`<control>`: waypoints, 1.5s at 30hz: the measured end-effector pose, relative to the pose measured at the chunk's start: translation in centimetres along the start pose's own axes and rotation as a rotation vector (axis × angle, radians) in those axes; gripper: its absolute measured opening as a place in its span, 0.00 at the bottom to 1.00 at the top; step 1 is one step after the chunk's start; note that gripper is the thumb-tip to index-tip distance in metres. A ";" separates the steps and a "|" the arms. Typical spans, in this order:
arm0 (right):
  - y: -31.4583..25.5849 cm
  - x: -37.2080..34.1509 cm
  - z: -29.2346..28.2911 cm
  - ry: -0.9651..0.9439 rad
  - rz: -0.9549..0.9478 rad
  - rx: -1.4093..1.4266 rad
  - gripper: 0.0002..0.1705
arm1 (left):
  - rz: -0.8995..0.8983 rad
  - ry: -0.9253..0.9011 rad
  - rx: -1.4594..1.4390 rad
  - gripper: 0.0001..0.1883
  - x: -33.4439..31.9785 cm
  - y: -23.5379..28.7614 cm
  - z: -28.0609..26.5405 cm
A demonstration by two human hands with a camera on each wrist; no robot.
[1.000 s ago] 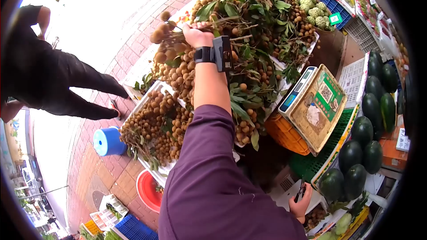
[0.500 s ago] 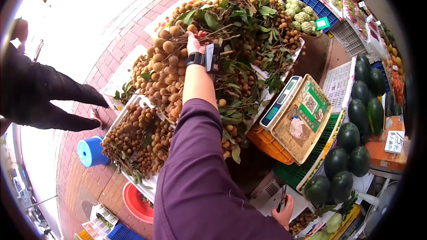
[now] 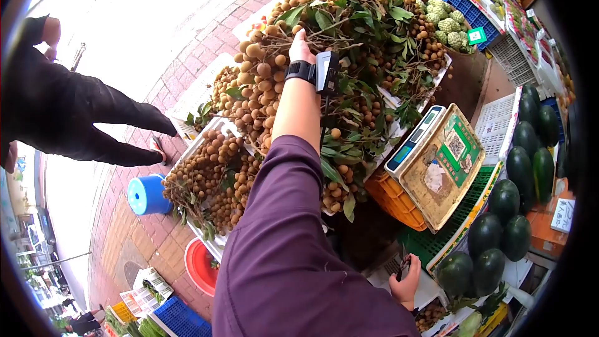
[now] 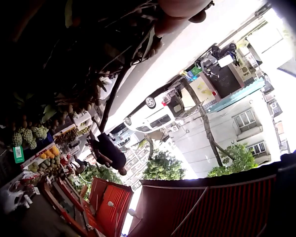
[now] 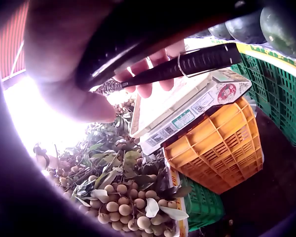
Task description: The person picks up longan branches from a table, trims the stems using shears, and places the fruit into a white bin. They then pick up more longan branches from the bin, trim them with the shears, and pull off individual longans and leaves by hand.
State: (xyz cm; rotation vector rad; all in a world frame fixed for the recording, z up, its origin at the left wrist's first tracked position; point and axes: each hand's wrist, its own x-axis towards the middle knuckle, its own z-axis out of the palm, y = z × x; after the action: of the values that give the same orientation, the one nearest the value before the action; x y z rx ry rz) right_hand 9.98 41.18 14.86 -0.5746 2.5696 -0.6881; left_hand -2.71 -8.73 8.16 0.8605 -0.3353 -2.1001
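My left hand (image 3: 302, 50) reaches over the heaped longans and grips a bunch of longans (image 3: 259, 72) by its stems, its palm side partly hidden. In the left wrist view, its fingers (image 4: 180, 14) show at the top edge beside dark twigs. Low at the right, my right hand (image 3: 407, 282) holds a pair of pruning shears (image 3: 404, 263), blades pointing up. The right wrist view shows their black handles (image 5: 197, 64), with a coiled spring between them, across my fingers. Leafy longan branches (image 3: 368, 43) lie to the right of the left hand.
A digital scale (image 3: 440, 159) sits on an orange crate (image 3: 394, 198) between the longans and several watermelons (image 3: 504, 200). Custard apples (image 3: 448, 25) stand behind. A blue bucket (image 3: 148, 195) and a red basin (image 3: 201, 267) are on the pavement; a person in black (image 3: 75, 103) stands at the left.
The raised longans by my left hand have come down onto the heap, and that hand has turned, thumb upward. The right hand still holds the shears. The head view has shifted.
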 end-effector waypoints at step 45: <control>0.7 0.0 0.5 0.013 0.106 0.088 0.30 | 1.290 -0.414 2.492 0.11 -1.6 7.6 -0.9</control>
State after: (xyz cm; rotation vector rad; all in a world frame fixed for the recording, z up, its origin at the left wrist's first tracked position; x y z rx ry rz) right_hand 9.97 41.57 14.09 -0.4036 2.5457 -0.7664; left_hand 3.12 -12.19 12.04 0.6680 -2.7969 0.3635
